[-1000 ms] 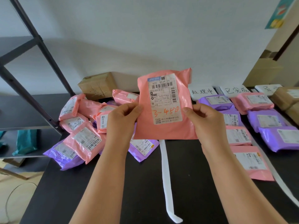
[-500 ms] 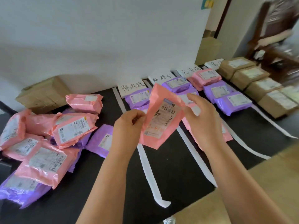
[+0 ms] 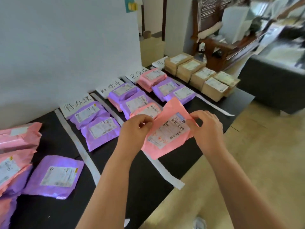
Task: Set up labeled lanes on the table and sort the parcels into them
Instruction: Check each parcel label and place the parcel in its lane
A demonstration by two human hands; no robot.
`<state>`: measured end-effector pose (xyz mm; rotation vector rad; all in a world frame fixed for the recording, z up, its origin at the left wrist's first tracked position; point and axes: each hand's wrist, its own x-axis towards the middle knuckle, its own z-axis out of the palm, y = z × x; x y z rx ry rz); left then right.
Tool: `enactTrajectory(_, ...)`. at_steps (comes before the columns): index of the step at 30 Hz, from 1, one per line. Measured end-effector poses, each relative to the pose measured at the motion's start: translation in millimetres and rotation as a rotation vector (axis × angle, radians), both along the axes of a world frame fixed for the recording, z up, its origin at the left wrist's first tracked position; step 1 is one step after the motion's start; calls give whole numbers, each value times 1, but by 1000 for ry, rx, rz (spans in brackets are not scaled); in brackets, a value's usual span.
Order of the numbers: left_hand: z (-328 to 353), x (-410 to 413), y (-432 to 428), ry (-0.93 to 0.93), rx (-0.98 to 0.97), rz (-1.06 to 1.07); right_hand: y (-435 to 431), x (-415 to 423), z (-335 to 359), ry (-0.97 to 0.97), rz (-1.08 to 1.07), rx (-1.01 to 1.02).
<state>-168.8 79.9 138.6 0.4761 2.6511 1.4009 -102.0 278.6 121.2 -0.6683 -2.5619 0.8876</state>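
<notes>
Swinging right since the earlier frame, my view now shows the pink parcel (image 3: 168,129) tipped flatter and held in the air, nearer me than the middle label card (image 3: 109,87). My left hand (image 3: 135,128) pinches one edge and my right hand (image 3: 206,128) grips the other. The lanes look finished: tape strips (image 3: 77,146) and cards are down, and bags and boxes (image 3: 196,76) are sorted right of that card. I judge plenty remains, since the heap (image 3: 16,142) far left of it waits. The surface (image 3: 49,129) is dark, with a white wall (image 3: 66,47) behind the card and blurred wooden furniture (image 3: 219,47) beyond to its right.

Table (image 3: 128,184) bare nr front edge; sorted parcels (image 3: 100,129) crowd back half, unsorted pile (image 3: 14,164) blocks left.
</notes>
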Motion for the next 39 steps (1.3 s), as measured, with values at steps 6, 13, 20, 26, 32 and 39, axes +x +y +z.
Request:
enactTrajectory(6,-15,11,120,82,4,107,118,19,-13,71,-16,-201)
enactTrajectory(13,-43,20,224,52,55,369,233,31,-22,142,-147,-420)
enactTrajectory(20,-86,-3,278,-291,8,361,284,2,-31,87,-201,-647)
enactTrajectory(26,-117,-54,300,-343,-82,400,309,-63,-59,-100,-177,-591)
enactTrajectory(32,-152,-96,315,-504,-260,371,322,-131,-92,-377,-115,-374)
enactTrajectory(39,-179,-119,322,-609,-358,493,314,-182,-131,-595,29,-216)
